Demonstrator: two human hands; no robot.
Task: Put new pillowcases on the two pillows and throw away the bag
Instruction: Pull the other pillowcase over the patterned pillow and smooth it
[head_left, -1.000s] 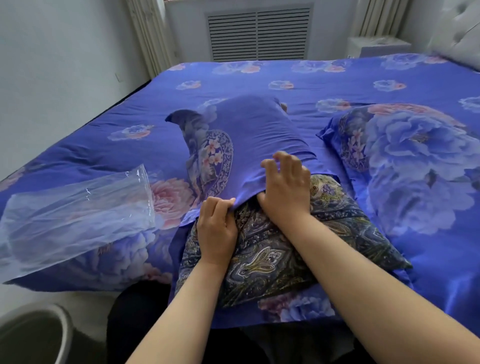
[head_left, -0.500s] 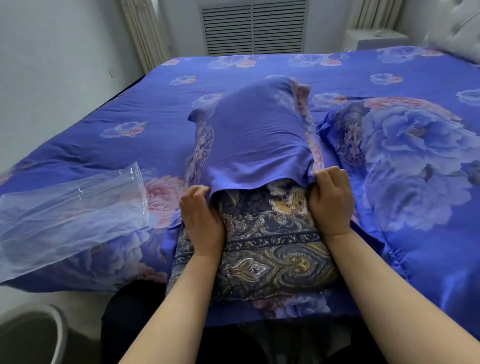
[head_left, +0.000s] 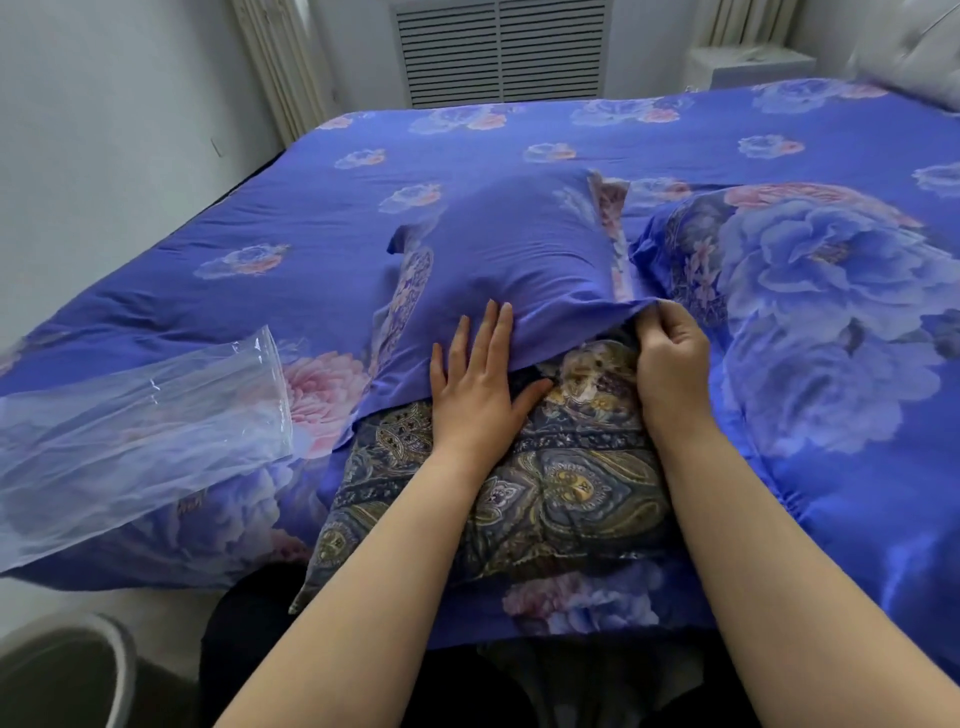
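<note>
A paisley-patterned pillow (head_left: 524, 483) lies on the bed in front of me, its far half inside a blue pillowcase (head_left: 519, 260). My right hand (head_left: 670, 358) pinches the pillowcase's open hem at the pillow's right side. With fingers straight, my left hand (head_left: 480, 384) lies flat across the hem and the pillow. A second pillow (head_left: 810, 291) in a blue floral pillowcase lies to the right. The clear plastic bag (head_left: 135, 431) lies on the bed at the left.
The bed (head_left: 322, 218) is covered in a blue floral sheet. A dark bin (head_left: 57, 675) with a pale rim stands on the floor at the lower left. A wall runs along the left; a vent panel and a white headboard are at the back.
My left hand let go of the hem and now lies flat on it. My right hand still holds the hem at the right. The pillowcase has come a little nearer over the pillow.
</note>
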